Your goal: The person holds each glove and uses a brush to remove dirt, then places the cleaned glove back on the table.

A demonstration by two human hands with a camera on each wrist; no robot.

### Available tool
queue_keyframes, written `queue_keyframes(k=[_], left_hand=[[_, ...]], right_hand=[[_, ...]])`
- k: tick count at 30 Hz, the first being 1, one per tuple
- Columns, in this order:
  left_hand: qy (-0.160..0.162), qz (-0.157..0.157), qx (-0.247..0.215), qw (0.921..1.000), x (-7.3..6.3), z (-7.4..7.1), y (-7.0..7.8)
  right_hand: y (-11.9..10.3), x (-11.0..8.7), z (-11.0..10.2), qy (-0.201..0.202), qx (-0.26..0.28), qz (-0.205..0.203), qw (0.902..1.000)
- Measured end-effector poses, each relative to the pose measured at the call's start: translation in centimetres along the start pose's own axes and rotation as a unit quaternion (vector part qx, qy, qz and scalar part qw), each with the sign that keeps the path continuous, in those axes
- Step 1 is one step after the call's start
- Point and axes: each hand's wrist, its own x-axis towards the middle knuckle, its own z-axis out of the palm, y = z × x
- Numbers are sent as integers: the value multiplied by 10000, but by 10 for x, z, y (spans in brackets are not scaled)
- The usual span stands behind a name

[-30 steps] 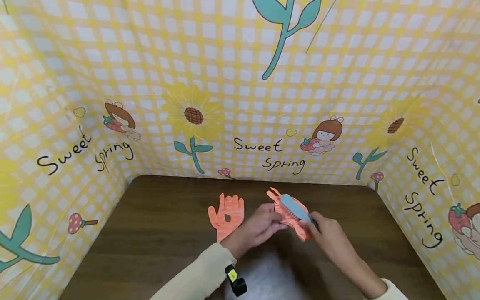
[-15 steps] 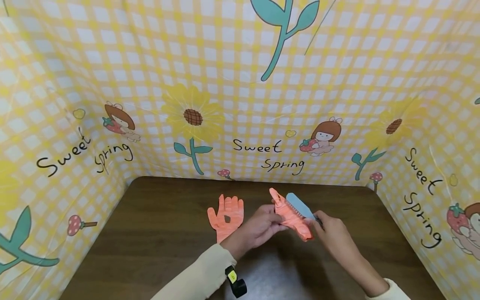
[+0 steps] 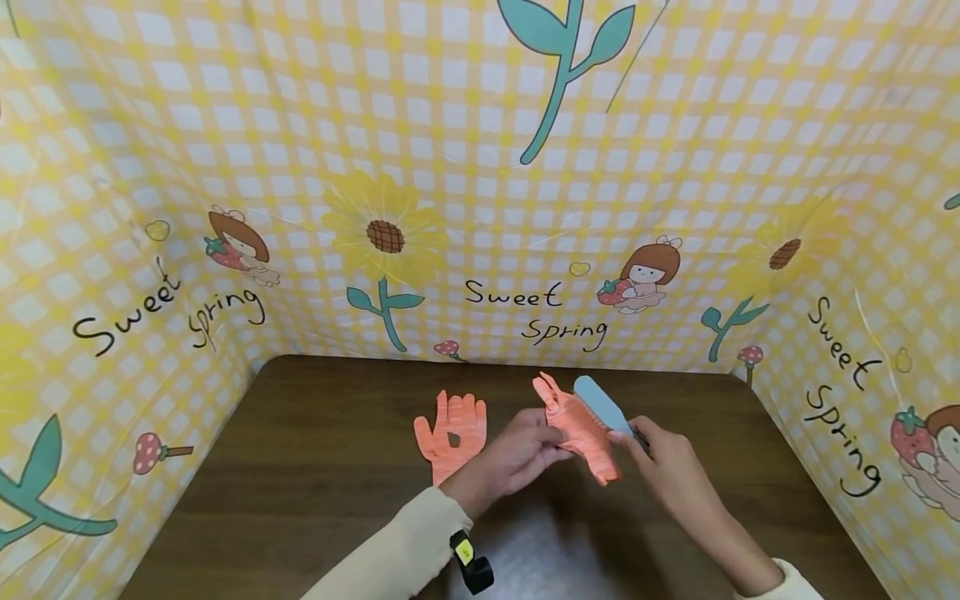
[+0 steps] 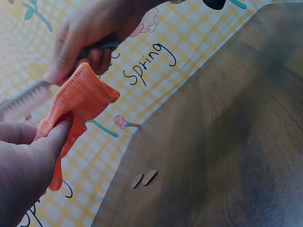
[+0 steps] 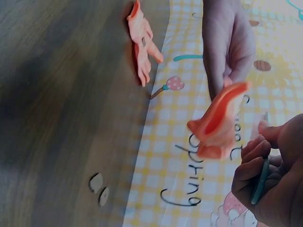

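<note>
Though partly hidden, brush [image 3: 601,406] beside glove [image 3: 586,433].

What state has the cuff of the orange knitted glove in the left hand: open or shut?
Open: in the right wrist view, the cuff gapes and its inside shows.

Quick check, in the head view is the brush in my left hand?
No, your right hand holds the brush, while your left hand pinches an orange glove.
</note>
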Motion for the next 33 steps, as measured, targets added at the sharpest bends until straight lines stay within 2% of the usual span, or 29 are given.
queue_keyframes(k=[5, 9, 15, 26, 33], left_hand=[[-51, 26, 107, 9999, 0, 2, 2], [32, -23, 42, 10000, -1, 3, 4], [181, -145, 15, 9997, -4, 0, 1], [209, -64, -15, 9998, -2, -6, -3], [485, -108, -137, 9987, 7, -22, 2]], right_hand=[[-9, 0, 5, -181, 58, -296, 9994], [-8, 0, 11, -330, -87, -307, 9989], [0, 0, 14, -29, -313, -311, 9990], [14, 2, 9, 265, -330, -203, 9989], [22, 1, 4, 236, -271, 0, 9994]])
